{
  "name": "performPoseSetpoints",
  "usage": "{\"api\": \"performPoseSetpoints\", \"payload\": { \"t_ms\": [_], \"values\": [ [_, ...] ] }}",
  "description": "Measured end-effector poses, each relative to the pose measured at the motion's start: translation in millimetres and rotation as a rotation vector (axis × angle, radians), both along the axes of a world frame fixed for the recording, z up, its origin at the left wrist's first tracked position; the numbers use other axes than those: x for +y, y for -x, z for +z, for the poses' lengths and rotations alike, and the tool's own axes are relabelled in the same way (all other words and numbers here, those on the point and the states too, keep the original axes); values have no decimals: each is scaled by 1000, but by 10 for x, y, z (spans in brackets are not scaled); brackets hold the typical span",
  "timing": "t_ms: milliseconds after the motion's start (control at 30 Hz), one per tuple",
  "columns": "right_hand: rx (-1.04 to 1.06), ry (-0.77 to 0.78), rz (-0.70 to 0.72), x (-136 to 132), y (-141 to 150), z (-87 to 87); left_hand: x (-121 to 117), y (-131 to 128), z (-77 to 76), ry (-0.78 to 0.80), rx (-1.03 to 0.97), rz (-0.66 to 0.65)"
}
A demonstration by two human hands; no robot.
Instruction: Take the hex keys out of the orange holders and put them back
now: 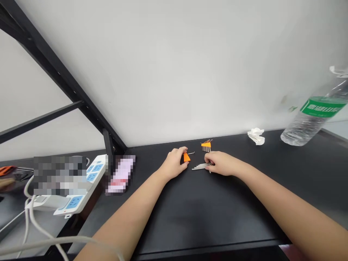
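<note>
My left hand [176,162] grips an orange hex key holder [186,157] between thumb and fingers. A single thin metal key [191,153] sticks out of it to the right. To its right, my right hand [219,162] is closed, with its fingertips at the short ends of several loose silver hex keys [200,166], whose long arms point left, low over the black table. The fingers partly hide the bent ends. Just behind my right hand is a second orange holder [206,144], filled with a row of hex keys.
At the right stands a large clear bottle [307,121] with a green label, near a crumpled white tissue [256,136]. On the left are a white power strip [92,177] with cables, a blurred-out pink item [121,175] and a black metal frame [62,79]. A pale wall [174,72] borders the table [206,214].
</note>
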State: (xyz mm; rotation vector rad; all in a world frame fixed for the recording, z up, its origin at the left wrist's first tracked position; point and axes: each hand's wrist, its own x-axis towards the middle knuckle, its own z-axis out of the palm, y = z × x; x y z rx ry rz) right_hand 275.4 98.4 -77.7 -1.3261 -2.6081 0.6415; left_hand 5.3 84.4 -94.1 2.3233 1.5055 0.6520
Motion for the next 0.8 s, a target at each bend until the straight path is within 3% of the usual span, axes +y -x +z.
{"api": "performPoseSetpoints", "payload": {
  "t_ms": [167, 367, 533, 800],
  "values": [
    [74, -24, 15, -39, 70, -6, 7, 9, 1, 78, -136, 15],
    [327, -222, -85, 23, 309, -167, -20, -14, 5, 158, -215, -74],
    [270, -271, -40, 110, 385, -298, -18, -21, -4, 172, -212, -108],
    [275, -249, 41, 129, 420, -295, -14, -57, -9, 165, -212, -136]
  ]
}}
